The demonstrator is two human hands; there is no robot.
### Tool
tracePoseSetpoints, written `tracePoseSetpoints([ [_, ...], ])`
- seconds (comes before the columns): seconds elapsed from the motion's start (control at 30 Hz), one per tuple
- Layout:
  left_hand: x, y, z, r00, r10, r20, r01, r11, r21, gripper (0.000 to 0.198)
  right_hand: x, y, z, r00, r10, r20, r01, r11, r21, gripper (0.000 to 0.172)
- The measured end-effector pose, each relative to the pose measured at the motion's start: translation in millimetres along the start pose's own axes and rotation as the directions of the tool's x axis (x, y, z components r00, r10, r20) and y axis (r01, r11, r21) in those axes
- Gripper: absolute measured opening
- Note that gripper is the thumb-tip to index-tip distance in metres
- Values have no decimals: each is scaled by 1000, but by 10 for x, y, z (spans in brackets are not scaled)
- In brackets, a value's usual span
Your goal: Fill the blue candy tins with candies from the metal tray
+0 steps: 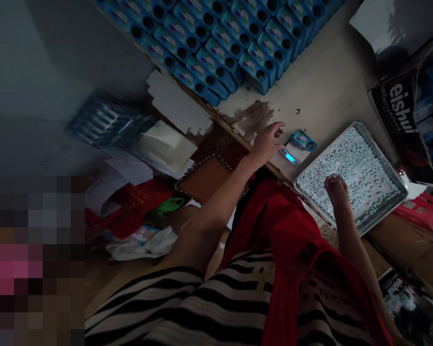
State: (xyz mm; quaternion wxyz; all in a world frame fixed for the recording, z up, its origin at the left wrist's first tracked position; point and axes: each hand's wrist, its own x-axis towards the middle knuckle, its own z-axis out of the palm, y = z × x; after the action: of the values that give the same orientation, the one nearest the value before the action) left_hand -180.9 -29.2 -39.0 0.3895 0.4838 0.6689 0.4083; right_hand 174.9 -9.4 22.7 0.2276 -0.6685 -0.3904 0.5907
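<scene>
My left hand is at the table's near edge with thumb and fingers apart, nothing between them. Just right of its thumb, a small scale shows a lit blue display. On the scale rests a blue box with a dark round hole at one end. My right hand hovers over or touches a metal tray of small pale blue pellets. Its fingers are curled closed; whatever they hold is hidden.
Rows of similar blue boxes stand on the table at the back. A black printed carton holding blue packs is at the right, near a red plastic stool. Wrapped blue packs lie left, beside a brown cushioned seat.
</scene>
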Motion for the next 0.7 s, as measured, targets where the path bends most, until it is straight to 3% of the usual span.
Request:
tracePoseSetpoints([
  [0.07, 111, 2, 134, 997, 74, 1, -74, 997, 12, 81, -4, -15, -1, 1000, -9, -17, 8, 999, -50, 38],
  [0.17, 311, 100, 321, 982, 145, 124, -152, 987, 49, 65, -32, -65, -46, 990, -116, -77, 89, 953, -291, 45],
  [0.23, 388, 273, 414, 957, 167, 236, -193, 977, 92, 48, -58, -96, -63, 960, -251, -121, 159, 852, -499, 53],
  [0.3, 367, 536, 492, 914, 253, 318, -314, 936, 159, 37, -86, -110, -37, 946, -275, -169, 157, 849, -504, 56],
  [0.37, 255, 833, 573, 844, 388, 371, -486, 846, 219, 35, -104, -109, 35, 975, -90, -205, 52, 982, -184, 56],
  [0.4, 182, 967, 617, 808, 443, 389, -553, 798, 239, 37, -106, -108, 83, 982, 42, -183, -35, 999, 41, 54],
  [0.43, 112, 1076, 665, 776, 482, 407, -602, 758, 251, 39, -101, -109, 133, 978, 161, -129, -123, 958, 260, 51],
  [0.5, 15, 1190, 768, 738, 511, 440, -648, 718, 254, 40, -71, -118, 222, 955, 295, 10, -247, 779, 577, 44],
  [0.6, 25, 1123, 908, 745, 471, 473, -621, 748, 235, 39, -5, -138, 296, 942, 312, 125, -291, 573, 766, 31],
  [0.7, 141, 955, 980, 800, 394, 452, -526, 823, 214, 40, 45, -133, 304, 935, 316, 158, -304, 490, 817, 22],
])
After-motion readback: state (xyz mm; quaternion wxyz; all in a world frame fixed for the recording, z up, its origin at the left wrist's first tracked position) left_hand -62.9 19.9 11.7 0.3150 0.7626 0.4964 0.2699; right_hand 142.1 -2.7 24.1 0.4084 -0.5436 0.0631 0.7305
